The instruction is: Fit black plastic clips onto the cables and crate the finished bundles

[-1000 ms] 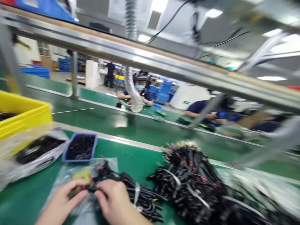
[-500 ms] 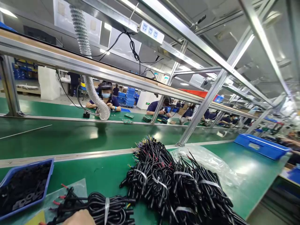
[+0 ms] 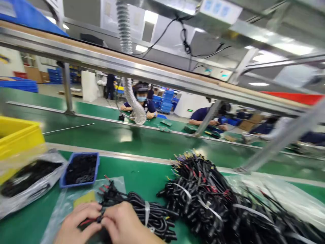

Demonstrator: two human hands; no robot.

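At the lower left of the view, my left hand (image 3: 80, 222) pinches a small dark piece with a red wire end beside it. My right hand (image 3: 124, 220) meets it from the right, thumb and finger closed on the same dark piece, whose details are too small to tell. Just behind and right of my hands lies a tied bundle of black cables (image 3: 148, 212) with red ends and a white tie. A clear plastic bag (image 3: 57, 217) and a yellow piece (image 3: 85, 198) are under and behind my left hand.
A large heap of black cable bundles (image 3: 205, 200) fills the right side. At left are a blue tray of black parts (image 3: 81, 169), a filled plastic bag (image 3: 27, 183) and a yellow bin (image 3: 21, 135). Metal uprights (image 3: 276, 142) cross behind. People sit beyond the belt.
The view has turned left, bringing in the yellow bin and filled bag. Both hands are now visible together at a dark piece; earlier only part of one hand showed at the bottom edge.
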